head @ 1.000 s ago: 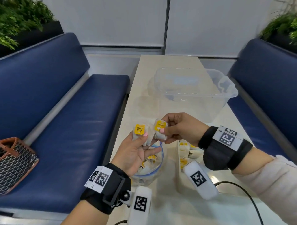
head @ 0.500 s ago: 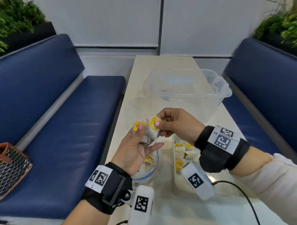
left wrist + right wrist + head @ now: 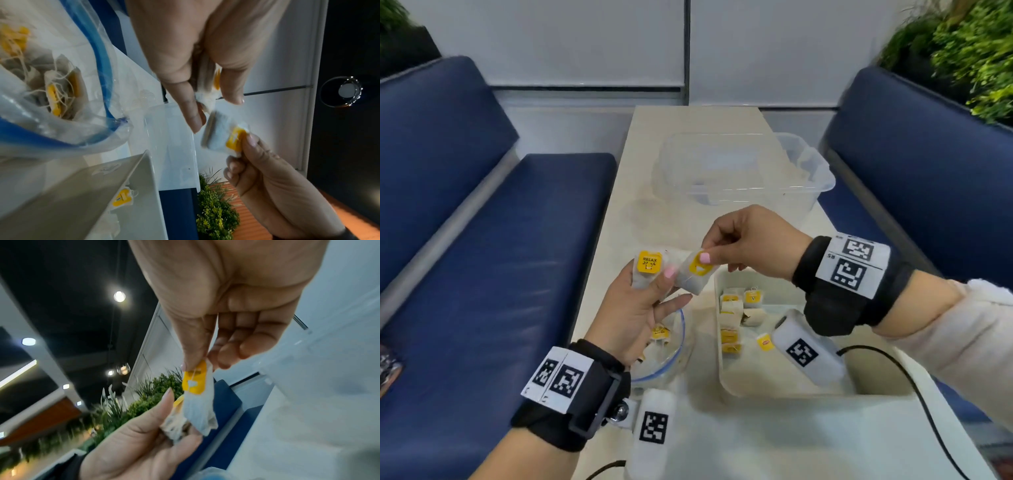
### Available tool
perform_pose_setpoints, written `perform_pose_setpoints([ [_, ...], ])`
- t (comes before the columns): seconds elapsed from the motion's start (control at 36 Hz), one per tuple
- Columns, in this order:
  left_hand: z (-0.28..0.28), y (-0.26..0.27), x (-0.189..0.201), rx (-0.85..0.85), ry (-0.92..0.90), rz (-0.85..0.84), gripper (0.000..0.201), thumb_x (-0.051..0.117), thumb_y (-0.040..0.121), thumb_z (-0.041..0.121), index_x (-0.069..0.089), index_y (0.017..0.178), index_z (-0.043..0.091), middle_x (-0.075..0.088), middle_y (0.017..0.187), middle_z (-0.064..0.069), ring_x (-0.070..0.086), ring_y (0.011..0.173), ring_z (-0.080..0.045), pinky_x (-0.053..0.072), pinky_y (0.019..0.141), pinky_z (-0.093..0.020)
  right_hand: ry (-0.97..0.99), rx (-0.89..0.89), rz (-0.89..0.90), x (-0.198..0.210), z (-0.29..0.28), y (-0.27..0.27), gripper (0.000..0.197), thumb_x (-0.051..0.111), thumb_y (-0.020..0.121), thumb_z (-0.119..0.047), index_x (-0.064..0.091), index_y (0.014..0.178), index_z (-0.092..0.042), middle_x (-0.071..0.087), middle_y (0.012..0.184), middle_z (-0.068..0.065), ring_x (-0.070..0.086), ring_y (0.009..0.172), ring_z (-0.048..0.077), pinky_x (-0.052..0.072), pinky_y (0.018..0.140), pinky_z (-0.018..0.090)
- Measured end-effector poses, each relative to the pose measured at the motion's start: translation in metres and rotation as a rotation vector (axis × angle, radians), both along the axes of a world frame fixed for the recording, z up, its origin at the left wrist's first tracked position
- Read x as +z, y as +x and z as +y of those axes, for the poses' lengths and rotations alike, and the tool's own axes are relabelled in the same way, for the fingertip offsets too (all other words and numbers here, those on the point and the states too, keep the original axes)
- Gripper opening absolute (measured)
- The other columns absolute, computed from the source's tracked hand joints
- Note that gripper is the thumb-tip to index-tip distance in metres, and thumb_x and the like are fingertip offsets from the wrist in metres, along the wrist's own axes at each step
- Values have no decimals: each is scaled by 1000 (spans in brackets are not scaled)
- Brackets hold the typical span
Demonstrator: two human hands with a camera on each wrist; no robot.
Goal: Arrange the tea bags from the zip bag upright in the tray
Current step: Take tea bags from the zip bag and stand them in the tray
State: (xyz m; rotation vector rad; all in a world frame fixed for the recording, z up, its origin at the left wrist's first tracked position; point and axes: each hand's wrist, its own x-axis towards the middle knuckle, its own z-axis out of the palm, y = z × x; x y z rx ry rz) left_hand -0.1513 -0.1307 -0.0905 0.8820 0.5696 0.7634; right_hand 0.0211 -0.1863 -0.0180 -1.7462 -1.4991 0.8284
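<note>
Head view: nearest, the zip bag [image 3: 671, 349] and white tray [image 3: 722, 377] lie on the tabletop [image 3: 774, 442]. Above them, the left hand [image 3: 635, 311] grips a tea bag [image 3: 649, 270]; just beside it, the right hand [image 3: 750, 243] pinches another tea bag [image 3: 693, 274]. Beyond stands a clear bin [image 3: 808, 185].

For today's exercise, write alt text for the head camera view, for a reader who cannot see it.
Above a pale table, the right hand pinches a white tea bag with a yellow tag while the left hand holds another tea bag tagged RELAX. Below lie an open blue-rimmed clear zip bag and a white tray holding several tea bags.
</note>
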Motion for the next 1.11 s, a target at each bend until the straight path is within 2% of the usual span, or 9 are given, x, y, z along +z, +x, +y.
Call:
perform_pose_setpoints([
  [0.08,2,-3,-4,46,-43,7,29,59,77,27,52,101,10,63,99,-4,69,96,-21,60,70,-31,-46,16,-144,6,-7,16,10,77,76,-18,69,71,-21,66,69,0,52,54,2,45,53,16],
  [0.22,4,-12,-12,88,-63,-4,16,56,82,25,55,92,13,63,94,-1,71,91,-19,59,63,-27,-299,62,-461,2,-18,44,10,77,76,-27,73,80,-19,61,62,-11,51,52,5,46,56,18],
  [0.39,1,-21,-19,93,-52,23,67,79,54,45,55,105,9,62,104,-5,69,98,-22,59,69,-28,-584,138,-641,-37,-22,61,8,71,79,-21,74,84,-16,61,63,-11,54,49,5,43,49,13],
  [0.53,-3,-25,-23,111,-81,49,29,53,79,31,54,100,11,62,103,-6,69,96,-20,59,71,-27,-719,221,-673,-68,-16,58,3,70,77,-19,70,74,-20,61,61,-10,56,48,7,44,49,16],
  [0.67,-3,-29,-25,119,-76,70,52,70,68,41,55,106,9,65,104,-6,67,102,-22,59,72,-28,-739,236,-750,-88,-8,52,12,61,76,-14,72,81,-15,71,76,2,55,51,13,46,55,21],
  [0.78,-2,-29,-25,125,-74,57,41,62,74,36,55,104,10,65,101,-5,67,103,-23,59,70,-27,-693,205,-829,-97,-1,51,9,56,77,-13,65,76,-17,57,67,-2,51,64,18,39,54,22],
  [0.97,1,-30,-25,89,-69,62,86,90,39,54,58,106,10,69,101,-3,67,104,-24,58,69,-28,-663,160,-822,-101,0,54,9,57,77,-15,53,70,-17,46,61,-2,43,61,18,32,49,20],
  [1.06,0,-27,-24,77,-99,57,87,90,43,51,57,111,7,68,101,-4,67,103,-26,58,69,-30,-673,194,-855,-105,-2,51,10,56,78,-15,54,69,-18,47,64,-1,41,61,18,32,49,22],
  [1.11,-1,-24,-23,66,-135,48,63,82,63,38,56,110,5,66,102,-8,67,102,-28,59,69,-31,-656,196,-888,-106,-4,49,7,56,79,-16,59,72,-18,52,67,0,44,62,18,33,48,22],
])
